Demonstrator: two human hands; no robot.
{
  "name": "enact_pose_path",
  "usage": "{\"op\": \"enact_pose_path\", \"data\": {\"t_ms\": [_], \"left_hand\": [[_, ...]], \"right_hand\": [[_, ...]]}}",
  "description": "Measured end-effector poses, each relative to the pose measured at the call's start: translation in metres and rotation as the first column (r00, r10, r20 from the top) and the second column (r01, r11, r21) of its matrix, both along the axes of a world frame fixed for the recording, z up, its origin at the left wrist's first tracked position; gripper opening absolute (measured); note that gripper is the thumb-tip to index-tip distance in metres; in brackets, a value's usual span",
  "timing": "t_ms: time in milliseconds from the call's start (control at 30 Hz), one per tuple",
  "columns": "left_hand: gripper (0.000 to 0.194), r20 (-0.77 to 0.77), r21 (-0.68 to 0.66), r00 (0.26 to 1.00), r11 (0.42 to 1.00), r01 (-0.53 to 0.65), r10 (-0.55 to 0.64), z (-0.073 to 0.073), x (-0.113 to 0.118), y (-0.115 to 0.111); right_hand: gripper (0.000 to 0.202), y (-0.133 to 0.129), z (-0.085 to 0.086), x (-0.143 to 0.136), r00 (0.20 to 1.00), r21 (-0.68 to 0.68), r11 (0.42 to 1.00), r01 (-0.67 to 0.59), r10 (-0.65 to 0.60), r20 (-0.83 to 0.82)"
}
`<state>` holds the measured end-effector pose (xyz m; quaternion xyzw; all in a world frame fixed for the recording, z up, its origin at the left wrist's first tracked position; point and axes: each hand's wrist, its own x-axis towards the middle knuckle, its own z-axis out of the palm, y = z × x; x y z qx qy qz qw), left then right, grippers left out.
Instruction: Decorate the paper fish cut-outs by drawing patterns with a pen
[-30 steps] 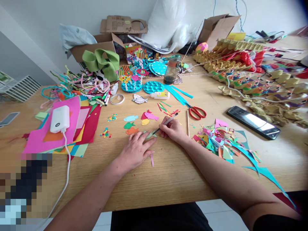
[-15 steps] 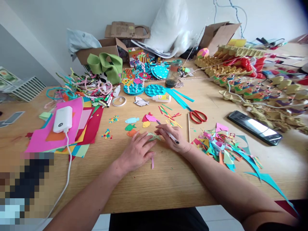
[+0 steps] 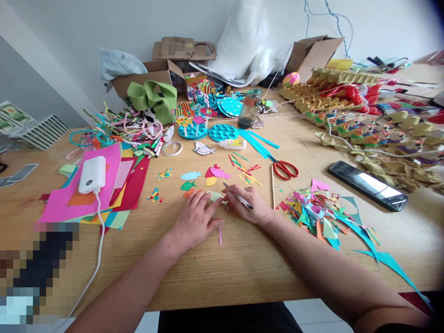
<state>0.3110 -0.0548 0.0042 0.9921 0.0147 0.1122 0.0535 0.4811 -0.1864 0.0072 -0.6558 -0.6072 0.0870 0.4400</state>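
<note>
My left hand [image 3: 196, 217] lies with fingers spread on the table, its fingertips on the light green paper fish [image 3: 216, 197] and beside the orange fish [image 3: 189, 192]. A thin purple strip [image 3: 220, 235] sits under its thumb. Pinched in my right hand [image 3: 250, 203] is a pen [image 3: 243, 200], just right of the light green fish. Beyond the hands lie a blue fish [image 3: 190, 175], a green fish [image 3: 188, 186], a yellow fish [image 3: 211, 181] and a pink fish [image 3: 221, 173], which overlaps a red one.
Red-handled scissors [image 3: 286, 169], a wooden stick [image 3: 272, 187] and paper scraps [image 3: 317, 210] lie right, near a phone [image 3: 367, 185]. A glue bottle [image 3: 233, 144] and glass jar [image 3: 249, 108] stand or lie behind. A power bank [image 3: 92, 174] rests on coloured paper at left.
My right hand and the pen have shifted slightly, with the pen tip now lower, by the light green fish. My left fingers have drawn back a little, showing more of that fish.
</note>
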Motion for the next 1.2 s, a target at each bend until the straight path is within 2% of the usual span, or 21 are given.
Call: {"op": "enact_pose_path", "data": {"t_ms": [133,233,333,500,633,700,800,1000,1100,1200], "left_hand": [[0.053,-0.011,-0.008,1.000,1.000,0.009,-0.009,0.000,0.000,0.000],[0.054,-0.029,-0.005,1.000,1.000,-0.005,0.005,0.004,0.000,-0.001],[0.054,-0.039,-0.009,0.999,1.000,-0.009,0.009,0.006,0.000,-0.004],[0.051,-0.056,0.009,0.998,1.000,0.009,-0.009,0.006,0.000,-0.006],[0.048,-0.069,0.007,0.998,1.000,-0.006,0.006,0.004,-0.001,-0.006],[0.046,-0.070,-0.001,0.998,1.000,-0.008,0.008,0.004,-0.001,-0.005],[0.042,-0.059,-0.024,0.998,1.000,0.003,-0.004,0.006,-0.001,-0.004],[0.033,0.011,-0.054,1.000,0.999,0.006,-0.005,0.008,0.000,-0.002],[0.031,0.038,-0.059,0.999,0.998,0.007,-0.005,0.008,0.001,-0.001],[0.030,0.051,-0.061,0.998,0.998,0.029,-0.026,0.007,0.001,0.000]], "right_hand": [[0.025,0.000,-0.005,-0.002,0.964,-0.012,1.000,0.004,-0.007,-0.265],[0.028,0.001,-0.005,-0.002,0.942,0.026,0.995,0.094,-0.081,-0.327],[0.024,0.001,-0.003,0.000,0.956,0.053,0.991,0.124,-0.105,-0.272],[0.018,0.004,0.000,0.003,0.998,0.075,0.997,0.025,-0.021,-0.060],[0.019,0.009,0.001,0.004,0.990,0.127,0.990,-0.064,0.047,0.131],[0.020,0.010,0.001,0.004,0.984,0.120,0.989,-0.081,0.061,0.167],[0.019,0.008,-0.002,0.003,0.989,0.091,0.994,-0.060,0.046,0.143],[0.020,0.003,-0.010,0.002,0.979,0.031,1.000,-0.006,0.012,-0.206],[0.020,0.003,-0.009,0.003,0.977,0.055,0.998,0.030,-0.017,-0.214],[0.020,0.004,-0.006,0.004,0.987,0.046,0.999,0.006,0.002,-0.162]]}}
